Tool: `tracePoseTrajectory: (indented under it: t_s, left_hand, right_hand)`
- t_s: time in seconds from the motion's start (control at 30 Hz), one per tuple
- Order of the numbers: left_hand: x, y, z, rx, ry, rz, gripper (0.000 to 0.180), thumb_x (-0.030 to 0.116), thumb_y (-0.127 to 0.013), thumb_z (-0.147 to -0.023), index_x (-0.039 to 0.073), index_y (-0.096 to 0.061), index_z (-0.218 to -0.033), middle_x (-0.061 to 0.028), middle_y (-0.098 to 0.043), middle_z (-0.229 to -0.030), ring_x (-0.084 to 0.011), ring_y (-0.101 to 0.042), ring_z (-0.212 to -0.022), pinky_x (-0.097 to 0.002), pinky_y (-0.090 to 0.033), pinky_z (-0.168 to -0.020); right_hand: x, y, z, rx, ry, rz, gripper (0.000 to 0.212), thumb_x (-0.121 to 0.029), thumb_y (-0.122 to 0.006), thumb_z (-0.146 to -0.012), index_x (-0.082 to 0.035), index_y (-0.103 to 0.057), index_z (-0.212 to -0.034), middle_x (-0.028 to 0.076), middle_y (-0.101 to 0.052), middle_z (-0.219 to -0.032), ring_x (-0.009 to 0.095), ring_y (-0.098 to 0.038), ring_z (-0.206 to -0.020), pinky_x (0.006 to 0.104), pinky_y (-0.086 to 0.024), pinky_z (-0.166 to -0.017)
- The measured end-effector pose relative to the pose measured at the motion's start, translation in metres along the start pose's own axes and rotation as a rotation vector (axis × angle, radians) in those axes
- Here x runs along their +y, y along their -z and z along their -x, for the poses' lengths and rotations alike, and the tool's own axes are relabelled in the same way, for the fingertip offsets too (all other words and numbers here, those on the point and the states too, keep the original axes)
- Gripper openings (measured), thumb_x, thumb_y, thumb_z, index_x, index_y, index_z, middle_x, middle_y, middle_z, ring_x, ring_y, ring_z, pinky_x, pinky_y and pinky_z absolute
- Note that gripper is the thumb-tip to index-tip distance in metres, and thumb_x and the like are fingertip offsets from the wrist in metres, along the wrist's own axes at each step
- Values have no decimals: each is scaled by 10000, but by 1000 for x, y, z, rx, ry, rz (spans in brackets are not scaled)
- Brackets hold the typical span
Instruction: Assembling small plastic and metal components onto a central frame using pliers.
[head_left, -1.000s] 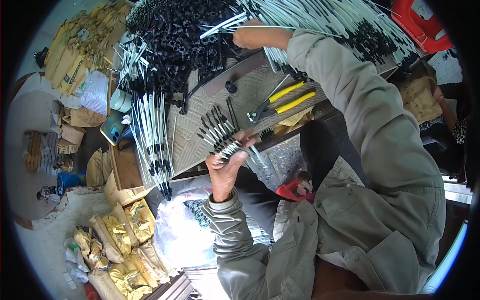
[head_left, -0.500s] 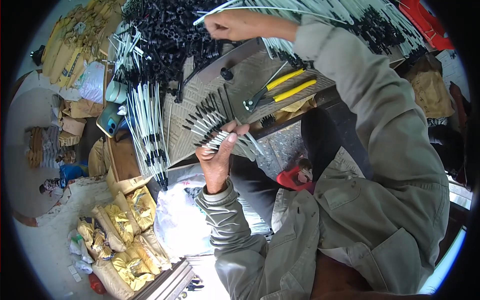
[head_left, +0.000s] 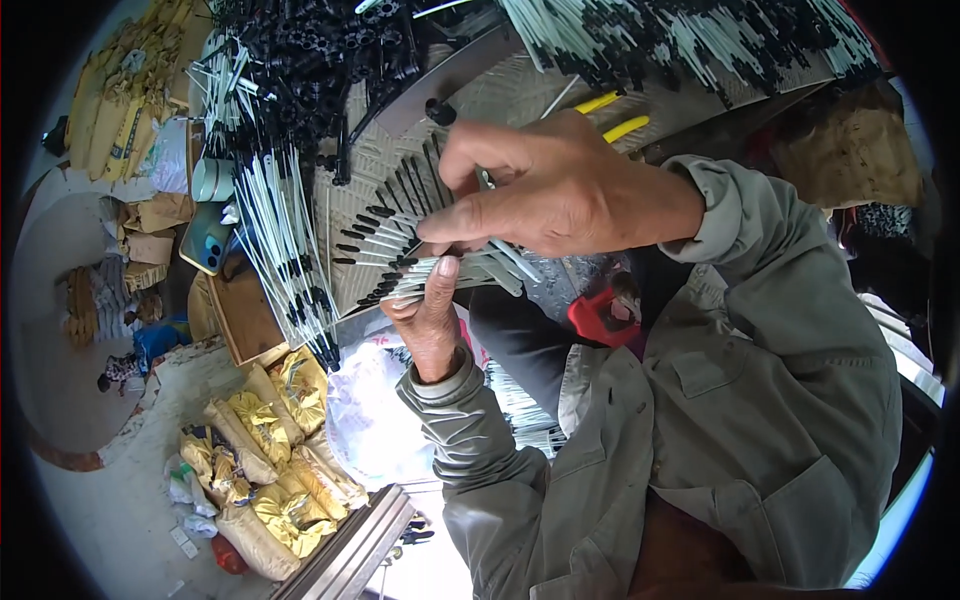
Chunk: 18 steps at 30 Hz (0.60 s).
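My left hand (head_left: 430, 325) is closed round a fanned bundle of thin white rods with black tips (head_left: 375, 245), its thumb on top. The tips spread toward the left, and the pale ends stick out to the right beneath my other hand. Over the bundle, my right hand (head_left: 575, 195) has thumb and fingers pinched at a black-tipped white rod; the exact grip is partly hidden. Behind that hand lie pliers with yellow handles (head_left: 628, 127), mostly covered.
Black plastic parts (head_left: 330, 45) are heaped at the back of the bench. More rods (head_left: 690, 45) lie far right and a bunch (head_left: 285, 230) lies left. A phone (head_left: 205, 238) rests by the left edge. Below is a box of gold-wrapped packs (head_left: 265, 420); a red object (head_left: 605, 315) is low down.
My right hand has come down from the far rods to the bundle in my left hand, now covering much of the pliers. My left hand still holds the bundle; the view has shifted slightly.
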<state>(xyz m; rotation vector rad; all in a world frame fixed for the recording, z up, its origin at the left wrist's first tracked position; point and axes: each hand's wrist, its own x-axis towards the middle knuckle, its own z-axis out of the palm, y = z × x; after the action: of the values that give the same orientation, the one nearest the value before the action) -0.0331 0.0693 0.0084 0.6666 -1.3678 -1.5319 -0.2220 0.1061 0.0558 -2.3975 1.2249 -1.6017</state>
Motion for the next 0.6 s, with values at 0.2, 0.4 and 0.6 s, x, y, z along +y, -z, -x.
tracePoseTrajectory:
  t_s: [0.2, 0.4, 0.6]
  left_hand:
    - [-2, 0, 3, 80, 31, 56, 272, -4, -663, -736, -38, -572, -990, -68, -598, -939, -137, -547, -824, -281, -422, -781]
    - [-9, 13, 6, 81, 59, 47, 369, -14, -687, -715, -18, -532, -1051, -64, -573, -998, -129, -537, -832, -281, -421, -788]
    - [-10, 13, 5, 49, 50, 60, 371, 29, -707, -713, -3, -534, -1039, -58, -575, -975, -135, -536, -846, -286, -411, -810]
  right_hand:
    - [-3, -1, 2, -12, 25, 48, 297, -3, -636, -685, -123, -636, -956, 21, -477, -783, 117, -510, -524, 262, -397, -419]
    - [-12, 0, 1, -12, 96, 221, 271, -57, -640, -682, -93, -600, -948, 22, -469, -777, 108, -495, -512, 245, -377, -384]
    - [-15, 0, 0, -62, 16, 138, 215, -59, -653, -672, -81, -617, -883, 25, -477, -776, 120, -518, -529, 248, -376, -381]
